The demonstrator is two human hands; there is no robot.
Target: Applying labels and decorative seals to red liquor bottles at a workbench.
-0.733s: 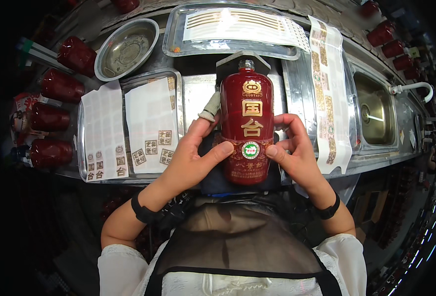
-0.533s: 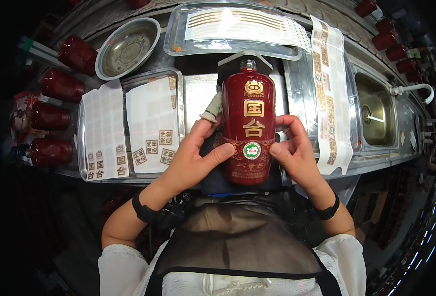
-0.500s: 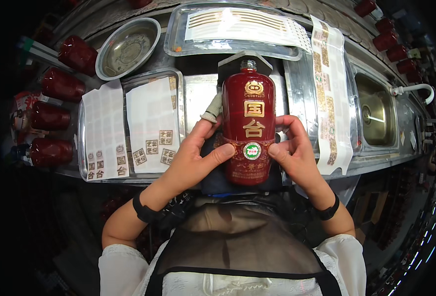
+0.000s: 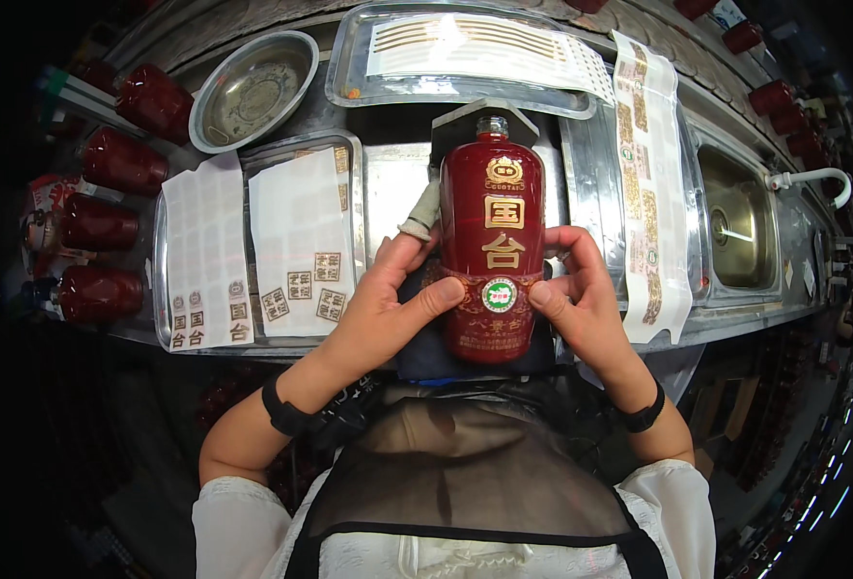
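A dark red glazed bottle (image 4: 491, 232) with gold characters and a small round green-and-white sticker lies neck away from me, held between both hands. My left hand (image 4: 388, 304) grips its left side, thumb pressing the lower band beside the sticker; one finger wears a grey fingertip cover. My right hand (image 4: 576, 299) holds the right side, thumb tip against the same band. The bottle rests over a dark pad at the front edge of the steel bench (image 4: 397, 183).
Two sticker sheets (image 4: 252, 251) lie in a steel tray at left. A further tray (image 4: 465, 53) holds striped label sheets; a long label strip (image 4: 648, 183) hangs at right. A round steel bowl (image 4: 252, 87), several red bottles (image 4: 98, 222) at left, and a sink (image 4: 735, 232) at right.
The bottle has shifted slightly toward me and both thumbs have pressed along the lower band beside the round sticker. Otherwise the hands hold the same grip.
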